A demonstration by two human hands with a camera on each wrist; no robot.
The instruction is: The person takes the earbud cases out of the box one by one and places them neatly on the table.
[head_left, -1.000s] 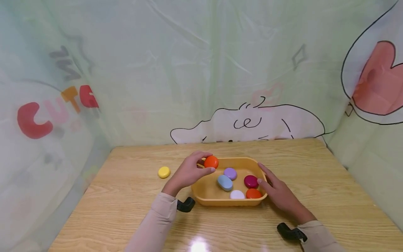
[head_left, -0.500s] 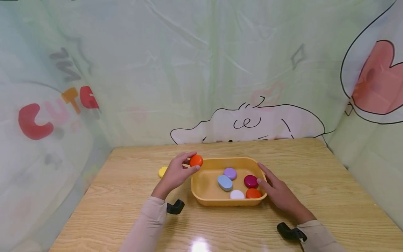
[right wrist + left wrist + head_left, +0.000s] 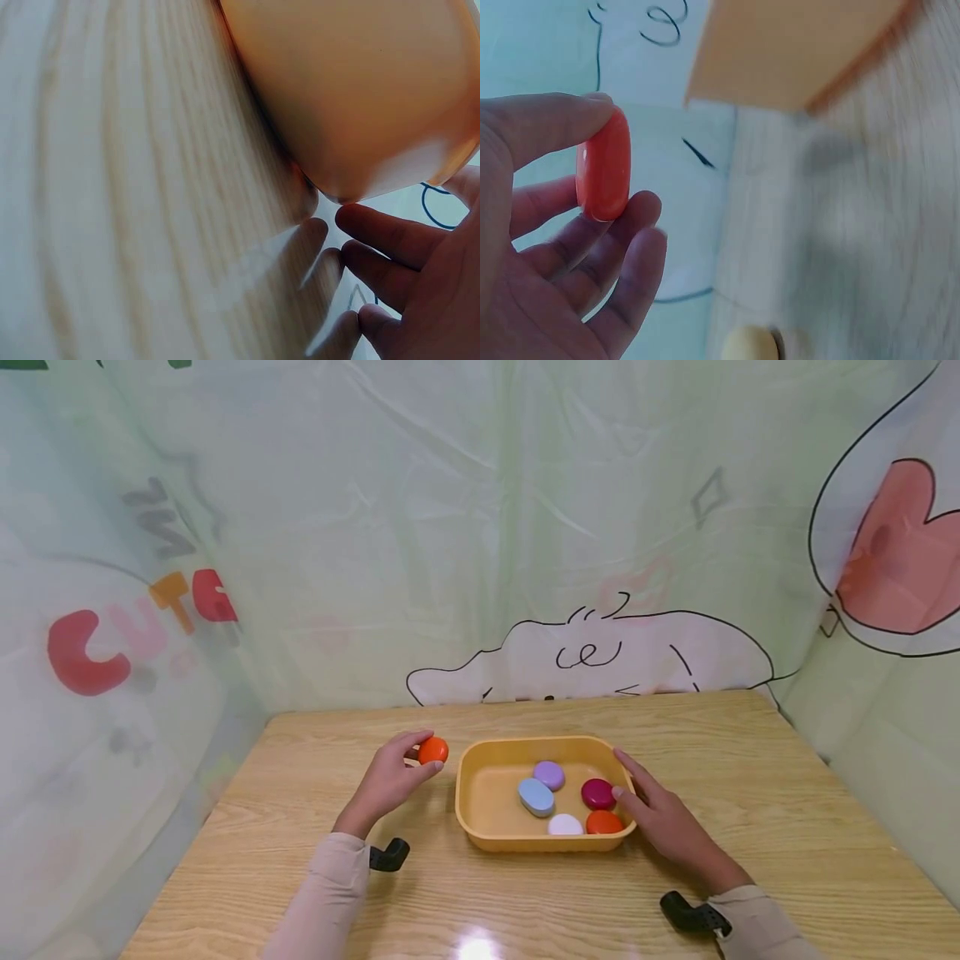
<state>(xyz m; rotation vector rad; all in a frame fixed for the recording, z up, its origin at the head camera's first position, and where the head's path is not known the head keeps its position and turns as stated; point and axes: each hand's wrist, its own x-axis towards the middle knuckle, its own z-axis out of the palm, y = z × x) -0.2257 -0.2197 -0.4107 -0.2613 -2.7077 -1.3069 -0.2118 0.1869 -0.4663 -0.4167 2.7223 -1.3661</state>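
Observation:
My left hand (image 3: pixel 384 783) pinches an orange-red rounded piece (image 3: pixel 434 751) between thumb and fingertips, above the table left of the orange-yellow tray (image 3: pixel 543 843). In the left wrist view the piece (image 3: pixel 606 166) is seen edge-on, and a yellow piece (image 3: pixel 751 345) lies below; the head view hides that one behind the hand. Inside the tray are a purple piece (image 3: pixel 549 774), a blue oval (image 3: pixel 536 797), a burgundy piece (image 3: pixel 597 793), a white piece (image 3: pixel 565 825) and another orange-red one (image 3: pixel 603 822). My right hand (image 3: pixel 663 814) holds the tray's right side, thumb over the rim.
The tray stands on a wooden table (image 3: pixel 480 893). A light printed curtain (image 3: pixel 337 527) hangs behind and along both sides of the tabletop. Black devices (image 3: pixel 388 855) are strapped at both wrists.
My left hand has carried the orange-red piece from over the tray's left end out to the left, covering the yellow piece in the head view. The right hand and the tray have stayed put.

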